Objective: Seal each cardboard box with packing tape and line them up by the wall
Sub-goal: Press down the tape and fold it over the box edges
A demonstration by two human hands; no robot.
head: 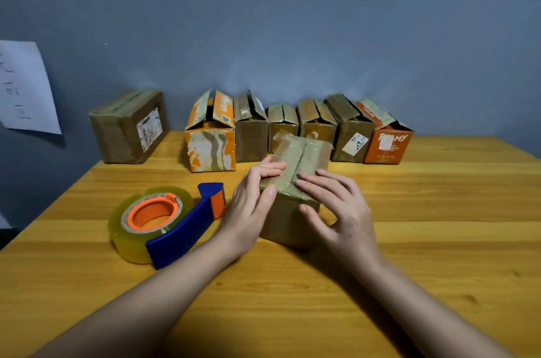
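Note:
A small brown cardboard box point(304, 152) stands in the middle of the wooden table point(409, 240), its top flaps folded down with a seam along the middle. My left hand point(251, 205) rests on its left side, fingers flat on the left flap and thumb on the near top edge. My right hand point(339, 208) presses straight fingers on the right flap, thumb against the near face. A tape dispenser point(164, 223), blue with an orange core and a clear roll, lies on the table left of the box, untouched.
Along the grey wall stands a row of several boxes with flaps ajar, from an orange-and-white one point(210, 135) to an orange one point(386, 138). A larger brown box point(128, 126) sits apart at the left. A paper sheet point(23, 88) hangs on the wall.

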